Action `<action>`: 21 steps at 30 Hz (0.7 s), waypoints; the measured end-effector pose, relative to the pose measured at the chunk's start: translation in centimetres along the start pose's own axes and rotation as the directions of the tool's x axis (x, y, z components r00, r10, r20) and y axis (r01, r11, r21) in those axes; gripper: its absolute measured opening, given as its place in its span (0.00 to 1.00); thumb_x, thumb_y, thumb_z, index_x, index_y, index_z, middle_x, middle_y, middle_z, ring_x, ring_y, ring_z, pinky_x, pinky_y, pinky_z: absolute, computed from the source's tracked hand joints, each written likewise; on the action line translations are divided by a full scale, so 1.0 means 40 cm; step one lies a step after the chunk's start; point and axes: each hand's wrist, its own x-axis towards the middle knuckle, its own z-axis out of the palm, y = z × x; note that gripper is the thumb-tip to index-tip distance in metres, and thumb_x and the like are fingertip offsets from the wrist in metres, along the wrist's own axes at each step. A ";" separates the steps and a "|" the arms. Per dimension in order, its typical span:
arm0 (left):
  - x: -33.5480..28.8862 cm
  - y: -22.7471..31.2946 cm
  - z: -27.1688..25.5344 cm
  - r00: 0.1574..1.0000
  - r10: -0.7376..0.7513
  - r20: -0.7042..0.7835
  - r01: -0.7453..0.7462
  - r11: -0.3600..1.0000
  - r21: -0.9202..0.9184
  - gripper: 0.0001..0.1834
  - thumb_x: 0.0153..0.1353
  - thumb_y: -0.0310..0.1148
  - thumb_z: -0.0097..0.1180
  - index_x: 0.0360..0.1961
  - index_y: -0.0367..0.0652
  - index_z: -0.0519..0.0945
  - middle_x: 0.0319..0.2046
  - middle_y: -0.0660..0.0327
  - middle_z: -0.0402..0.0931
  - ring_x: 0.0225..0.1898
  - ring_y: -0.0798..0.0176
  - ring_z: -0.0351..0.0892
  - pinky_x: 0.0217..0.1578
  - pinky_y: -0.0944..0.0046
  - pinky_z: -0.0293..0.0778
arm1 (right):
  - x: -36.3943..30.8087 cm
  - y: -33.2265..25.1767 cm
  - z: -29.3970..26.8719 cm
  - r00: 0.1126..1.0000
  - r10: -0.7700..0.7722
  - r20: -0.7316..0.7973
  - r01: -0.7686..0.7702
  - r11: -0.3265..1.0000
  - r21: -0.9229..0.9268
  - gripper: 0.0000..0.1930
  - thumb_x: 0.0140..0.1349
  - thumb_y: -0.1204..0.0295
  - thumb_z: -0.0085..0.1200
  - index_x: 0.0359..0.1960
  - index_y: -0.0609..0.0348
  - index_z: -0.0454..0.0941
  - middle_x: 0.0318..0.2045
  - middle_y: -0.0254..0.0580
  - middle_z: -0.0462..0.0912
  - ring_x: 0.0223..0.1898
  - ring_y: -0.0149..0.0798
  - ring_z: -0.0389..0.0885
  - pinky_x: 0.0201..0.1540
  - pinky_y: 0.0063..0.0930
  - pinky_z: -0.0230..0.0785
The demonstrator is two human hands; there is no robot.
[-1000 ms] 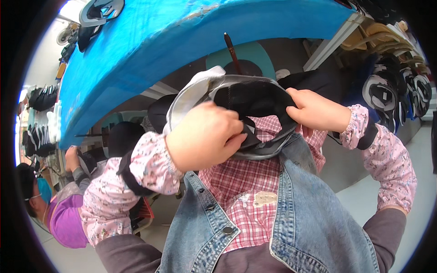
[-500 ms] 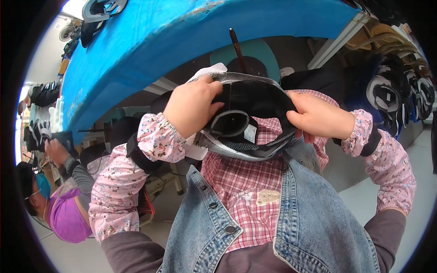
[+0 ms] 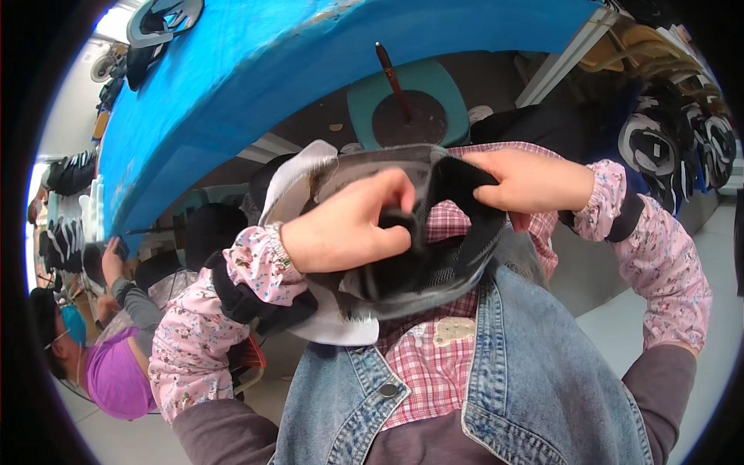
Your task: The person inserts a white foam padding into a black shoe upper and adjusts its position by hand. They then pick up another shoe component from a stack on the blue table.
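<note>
In front of my chest I hold a hollow black piece with a mesh lining and a grey outer rim (image 3: 446, 293); its exact kind is not plain. White flaps stick out on its left side, one at the upper left (image 3: 298, 177) and another at the lower left (image 3: 345, 324). My left hand (image 3: 353, 225) reaches into the opening, fingers curled and pinching black lining fabric, slightly blurred. On the right edge my right hand (image 3: 535, 182) is closed, thumb over the inner side and fingers behind. Through a gap in the piece, pink checked cloth shows.
A blue-covered table (image 3: 225, 101) curves across the far side, with a grey and black piece (image 3: 159, 27) on it. Beyond my hands is a teal stool (image 3: 364, 108) with a dark upright rod (image 3: 394, 81). Similar pieces (image 3: 651, 147) are stacked right. A masked co-worker (image 3: 116, 364) works left.
My left hand has moved from the piece's left rim rightward into its opening, drawing black lining along. The white flaps now spread wider, and the round loop inside is no longer distinct.
</note>
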 end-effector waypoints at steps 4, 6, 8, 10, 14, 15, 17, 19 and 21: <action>0.021 -0.002 0.010 0.948 0.211 -0.237 -0.098 0.905 0.414 0.23 0.51 0.34 0.58 0.46 0.33 0.70 0.40 0.49 0.75 0.39 0.52 0.77 0.44 0.59 0.72 | 0.041 0.020 -0.026 0.984 -0.174 -0.033 0.154 0.933 -0.325 0.22 0.52 0.76 0.48 0.52 0.64 0.70 0.31 0.51 0.80 0.30 0.41 0.79 0.35 0.32 0.73; 0.045 0.011 0.010 0.973 0.134 -0.187 -0.009 0.835 0.550 0.20 0.51 0.36 0.60 0.43 0.34 0.73 0.41 0.49 0.75 0.37 0.49 0.77 0.42 0.57 0.72 | 0.048 0.013 -0.033 0.976 -0.211 -0.052 0.176 0.907 -0.382 0.20 0.48 0.77 0.51 0.46 0.69 0.71 0.32 0.57 0.79 0.35 0.50 0.79 0.40 0.36 0.71; 0.059 0.013 0.017 0.987 0.042 -0.154 0.073 0.738 0.671 0.18 0.51 0.37 0.61 0.39 0.35 0.76 0.42 0.49 0.76 0.35 0.45 0.78 0.40 0.54 0.73 | 0.050 -0.023 -0.018 0.960 -0.268 -0.083 0.199 0.859 -0.472 0.18 0.49 0.77 0.53 0.43 0.71 0.70 0.33 0.57 0.79 0.35 0.52 0.79 0.39 0.36 0.72; 0.084 -0.014 0.032 0.970 0.127 -0.207 0.078 0.646 0.759 0.14 0.52 0.37 0.60 0.36 0.38 0.79 0.39 0.52 0.76 0.33 0.43 0.77 0.38 0.52 0.73 | 0.057 -0.033 -0.019 0.976 -0.191 -0.104 0.093 0.797 -0.596 0.19 0.49 0.76 0.56 0.43 0.71 0.70 0.34 0.57 0.80 0.37 0.53 0.80 0.38 0.37 0.72; 0.081 -0.026 0.057 0.929 0.344 -0.140 -0.084 0.561 0.824 0.10 0.54 0.34 0.57 0.32 0.37 0.78 0.28 0.53 0.74 0.30 0.45 0.76 0.34 0.52 0.73 | 0.087 -0.014 -0.035 0.989 -0.145 -0.018 0.121 0.882 -0.456 0.16 0.48 0.72 0.61 0.37 0.70 0.75 0.32 0.56 0.81 0.37 0.51 0.81 0.39 0.37 0.73; 0.073 -0.021 0.065 0.921 0.375 -0.102 -0.114 0.512 0.852 0.10 0.54 0.35 0.58 0.27 0.38 0.77 0.27 0.55 0.74 0.29 0.49 0.77 0.32 0.54 0.73 | 0.087 -0.016 -0.030 0.991 -0.129 -0.032 0.099 0.873 -0.477 0.15 0.48 0.71 0.62 0.36 0.69 0.77 0.31 0.55 0.81 0.36 0.50 0.82 0.40 0.36 0.73; 0.065 -0.007 0.066 0.911 0.391 -0.131 -0.071 0.462 0.884 0.11 0.53 0.37 0.59 0.25 0.40 0.77 0.25 0.56 0.74 0.29 0.51 0.77 0.31 0.56 0.73 | 0.097 -0.002 -0.031 0.986 -0.163 -0.040 0.123 0.863 -0.489 0.16 0.49 0.70 0.62 0.36 0.69 0.77 0.31 0.55 0.81 0.36 0.50 0.82 0.40 0.36 0.73; 0.057 0.018 0.055 0.871 0.446 -0.206 0.021 0.385 0.923 0.14 0.52 0.41 0.60 0.20 0.43 0.76 0.20 0.59 0.74 0.28 0.56 0.78 0.30 0.58 0.73 | 0.101 0.013 -0.043 0.981 -0.192 -0.026 0.161 0.884 -0.438 0.17 0.50 0.70 0.62 0.39 0.69 0.77 0.32 0.54 0.82 0.36 0.49 0.81 0.40 0.35 0.73; 0.063 0.014 0.028 0.851 0.452 -0.268 0.096 0.366 0.925 0.13 0.52 0.41 0.60 0.27 0.42 0.75 0.25 0.60 0.75 0.26 0.56 0.78 0.28 0.59 0.72 | 0.088 0.025 -0.045 0.977 -0.209 -0.037 0.173 0.884 -0.434 0.17 0.51 0.70 0.62 0.40 0.68 0.77 0.32 0.53 0.82 0.36 0.48 0.81 0.41 0.35 0.73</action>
